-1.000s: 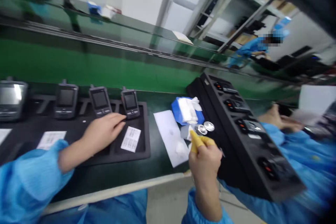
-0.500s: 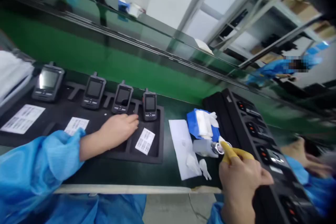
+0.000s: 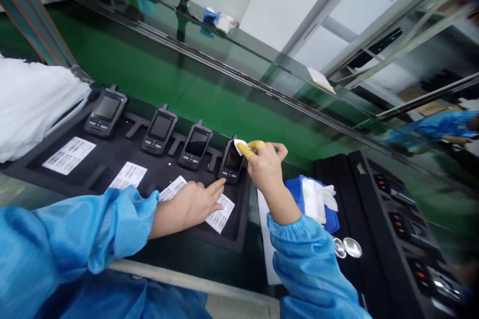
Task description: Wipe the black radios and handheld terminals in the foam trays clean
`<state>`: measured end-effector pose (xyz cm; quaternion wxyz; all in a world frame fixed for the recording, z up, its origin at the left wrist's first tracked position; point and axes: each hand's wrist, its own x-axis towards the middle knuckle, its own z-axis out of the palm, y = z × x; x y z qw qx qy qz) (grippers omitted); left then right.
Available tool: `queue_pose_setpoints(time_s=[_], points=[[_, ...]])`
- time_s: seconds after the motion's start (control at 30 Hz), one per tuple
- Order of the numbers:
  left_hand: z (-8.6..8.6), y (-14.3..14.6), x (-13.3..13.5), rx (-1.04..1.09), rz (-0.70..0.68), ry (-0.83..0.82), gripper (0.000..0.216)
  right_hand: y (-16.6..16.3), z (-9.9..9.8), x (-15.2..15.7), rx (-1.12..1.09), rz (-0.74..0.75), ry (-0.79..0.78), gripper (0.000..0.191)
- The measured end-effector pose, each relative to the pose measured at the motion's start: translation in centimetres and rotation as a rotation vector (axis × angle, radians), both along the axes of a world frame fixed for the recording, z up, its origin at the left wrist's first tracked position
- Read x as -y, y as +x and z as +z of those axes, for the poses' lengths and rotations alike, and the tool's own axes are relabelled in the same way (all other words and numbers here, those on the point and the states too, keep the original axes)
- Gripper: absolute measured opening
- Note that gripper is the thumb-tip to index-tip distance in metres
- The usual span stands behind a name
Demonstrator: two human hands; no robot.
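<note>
Several dark handheld radios with screens and stub antennas stand in a row along a black foam tray (image 3: 228, 240). My right hand (image 3: 266, 167), with yellow finger cots on, pinches a small white wipe (image 3: 239, 145) against the upper screen of the rightmost radio (image 3: 230, 164). Fingers of my left hand (image 3: 192, 205) stretch out to that radio's lower edge, and the hand holds nothing. Beneath it lies a white label sheet (image 3: 221, 214), partly covered. Another radio (image 3: 195, 144) leans just to the left.
Right of the tray are a blue box of white wipes (image 3: 314, 199) and a bottle's round metal top (image 3: 352, 247). Black cases with more devices (image 3: 409, 229) line the right side. White cloth (image 3: 37, 99) is piled at left. A glass shelf (image 3: 254, 65) runs behind.
My right hand has moved from the bottle, left and up to the rightmost radio with the wipe. My left hand has shifted right to that radio's lower edge. The view has turned slightly.
</note>
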<state>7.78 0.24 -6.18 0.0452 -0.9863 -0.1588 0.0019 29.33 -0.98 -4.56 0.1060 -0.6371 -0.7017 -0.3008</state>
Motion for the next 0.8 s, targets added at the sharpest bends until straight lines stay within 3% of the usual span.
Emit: queue_pose_setpoints(time_s=[0.13,0.27,0.37,0.6,0.8], points=[[0.1,0.0,0.1,-0.008,0.008,-0.030,0.045,0.1,-1.1,-0.5,-0.034,0.030,-0.073,0.031],[-0.4,0.0,0.1,0.003,0.016,-0.027,0.044,-0.7,-2.7,1.7,-0.066,0.149,-0.130,0.028],[-0.7,0.1,0.1,-0.018,0.002,-0.025,0.042,-0.7,-2.8,2.6,-0.059,0.212,-0.145,0.027],[-1.2,0.1,0.1,0.021,0.016,-0.048,0.043,1.6,-1.6,-0.1,-0.047,0.060,-0.047,0.031],[-0.9,0.2,0.2,-0.023,0.023,-0.064,0.043,0.1,-3.6,4.3,-0.102,0.232,-0.177,0.031]])
